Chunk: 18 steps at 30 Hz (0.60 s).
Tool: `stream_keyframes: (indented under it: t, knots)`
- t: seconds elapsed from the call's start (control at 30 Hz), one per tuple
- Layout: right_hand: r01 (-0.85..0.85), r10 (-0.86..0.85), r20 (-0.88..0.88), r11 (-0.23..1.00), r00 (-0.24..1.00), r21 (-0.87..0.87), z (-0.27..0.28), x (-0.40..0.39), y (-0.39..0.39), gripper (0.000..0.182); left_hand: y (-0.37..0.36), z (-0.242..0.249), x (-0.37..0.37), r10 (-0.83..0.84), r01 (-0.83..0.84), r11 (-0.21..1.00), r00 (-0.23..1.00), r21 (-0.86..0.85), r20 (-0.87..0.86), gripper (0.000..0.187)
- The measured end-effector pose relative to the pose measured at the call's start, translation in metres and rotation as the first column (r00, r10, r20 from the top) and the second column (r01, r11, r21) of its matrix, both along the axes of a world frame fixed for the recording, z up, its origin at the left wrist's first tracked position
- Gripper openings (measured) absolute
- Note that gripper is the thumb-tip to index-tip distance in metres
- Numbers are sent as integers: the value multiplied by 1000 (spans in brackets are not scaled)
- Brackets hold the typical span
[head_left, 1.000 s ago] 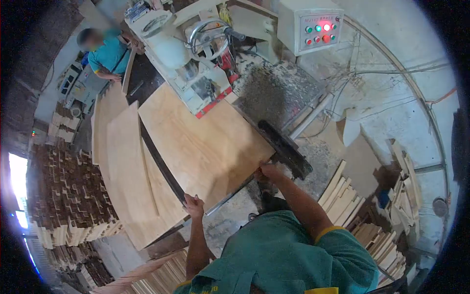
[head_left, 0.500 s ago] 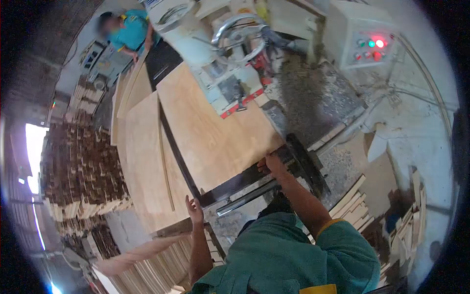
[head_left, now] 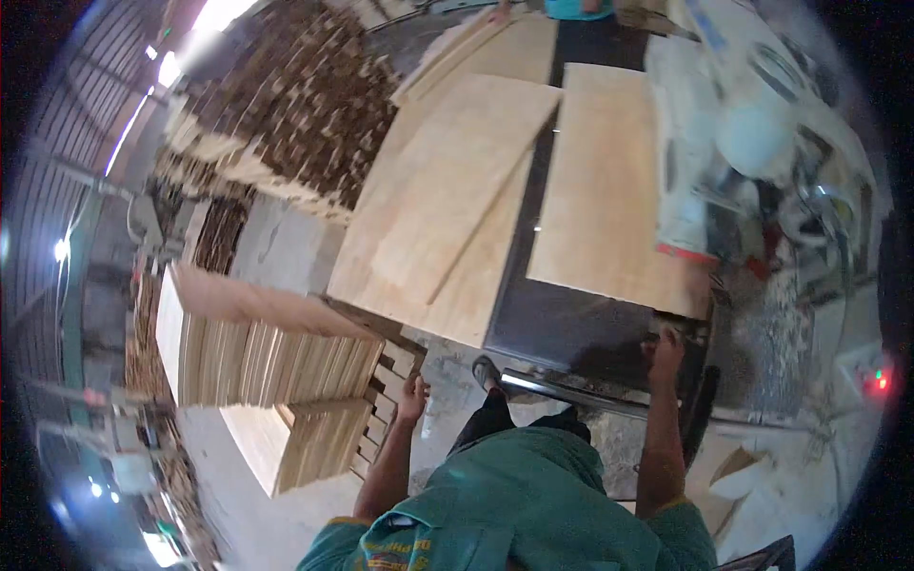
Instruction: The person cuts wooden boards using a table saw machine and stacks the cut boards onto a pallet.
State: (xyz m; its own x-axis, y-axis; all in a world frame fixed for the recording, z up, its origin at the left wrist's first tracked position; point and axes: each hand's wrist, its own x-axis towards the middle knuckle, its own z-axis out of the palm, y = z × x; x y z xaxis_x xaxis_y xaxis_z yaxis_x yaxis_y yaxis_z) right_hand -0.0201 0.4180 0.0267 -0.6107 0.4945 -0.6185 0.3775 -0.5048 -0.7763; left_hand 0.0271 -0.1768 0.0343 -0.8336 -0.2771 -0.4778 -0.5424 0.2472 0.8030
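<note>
My left hand (head_left: 412,400) hangs in the air with its fingers apart, holding nothing, near the stacked boards (head_left: 286,366) at the lower left. On the right, my right hand (head_left: 665,354) is over the near edge of the dark machine table (head_left: 590,328), close below a pale wooden panel (head_left: 605,190); its fingers are curled, and I cannot make out anything in them. Left of a dark gap, more pale panels (head_left: 457,181) lie overlapping, with a narrow strip on top.
A white machine (head_left: 690,162) with a red lower edge stands at the right of the panel. A large wood pile (head_left: 286,95) rises at the upper left. Another person's teal clothing (head_left: 578,8) shows at the top. A metal rail (head_left: 571,392) runs along the table front.
The view has swung left, bringing the board stacks into sight. The panel by the machine now lies farther from the table's near edge. My left hand has moved away from the table.
</note>
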Motion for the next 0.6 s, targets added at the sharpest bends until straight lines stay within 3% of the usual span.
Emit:
stream_keyframes:
  t: [0.13, 0.23, 0.27, 0.33, 0.37, 0.4, 0.47, 0.53, 0.6]
  knots:
    - [-127, 186, -198, 953, 962, 276, -6, 13, -38, 46, -47, -1, -66, -192, 164, 971, 969, -174, -157, 43]
    - [-167, 199, -227, 974, 953, 152, -65, 29, -30, 48, -95, -23, -134, -210, 156, 972, 913, -176, -349, 39]
    - [-173, 210, -224, 970, 952, 172, -40, 26, -55, 48, -111, -29, -160, -177, 125, 980, 898, -151, -403, 38]
    - [-7, 31, -167, 990, 985, 142, 20, 37, -126, 48, -119, 25, -210, -178, 100, 970, 916, -224, -360, 36]
    - [-13, 41, -166, 986, 985, 166, 29, 35, -149, 48, -147, -1, -244, -231, 86, 938, 877, -335, -422, 34]
    - [-35, 68, -160, 979, 985, 203, 36, 42, -168, 47, -174, -31, -274, -289, 61, 895, 833, -441, -471, 33]
    - [-24, 49, -100, 971, 994, 240, 31, 60, -193, 44, -192, -8, -326, -424, 5, 734, 784, -679, -452, 37]
    - [21, -12, -37, 963, 999, 268, 35, 75, -212, 42, -194, 14, -371, -354, -72, 689, 835, -721, -422, 45]
    - [-119, 104, 67, 948, 992, 295, 56, 95, -239, 38, -238, -72, -443, -561, -233, 348, 724, -908, -401, 55]
